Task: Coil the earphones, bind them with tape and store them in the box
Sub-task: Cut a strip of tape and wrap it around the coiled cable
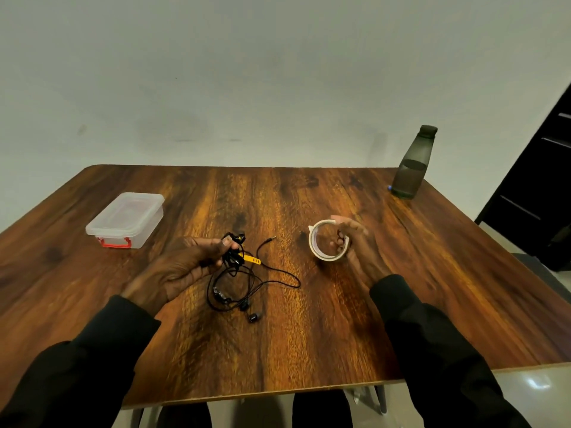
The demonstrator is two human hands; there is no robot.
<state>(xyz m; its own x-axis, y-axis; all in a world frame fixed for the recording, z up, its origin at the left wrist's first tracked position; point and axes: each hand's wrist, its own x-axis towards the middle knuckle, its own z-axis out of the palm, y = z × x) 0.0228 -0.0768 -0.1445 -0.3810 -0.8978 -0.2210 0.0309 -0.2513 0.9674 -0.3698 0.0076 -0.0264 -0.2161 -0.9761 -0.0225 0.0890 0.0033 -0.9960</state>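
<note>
Two hands are over the wooden tabletop (309, 329), both in black sleeves (432, 341). The left hand (185, 268) pinches a bunched part of the black earphones (231, 261) between thumb and curled fingers, just above the wood. The rest of the cable trails from that bunch in loose loops on the tabletop, not yet coiled. A yellow tie (251, 259) sticks out of the bunch to the right. The plug (272, 238) lies beyond it, and the two earbuds (254, 317) rest at the near end of the loops.

The right hand (355, 247) grips the roll of tape (327, 257), which stands on edge with its hole facing the camera. The thumb is on top of the roll and fingers curl through the ring. Whether the roll touches the wood cannot be told. It is near the earphones, to their right, and apart from them.

The clear box (126, 220) sits on the far left of the tabletop, its lid on and a red latch facing the near side. It is well apart from both hands. A dark bottle (412, 165) stands upright at the far right corner.
</note>
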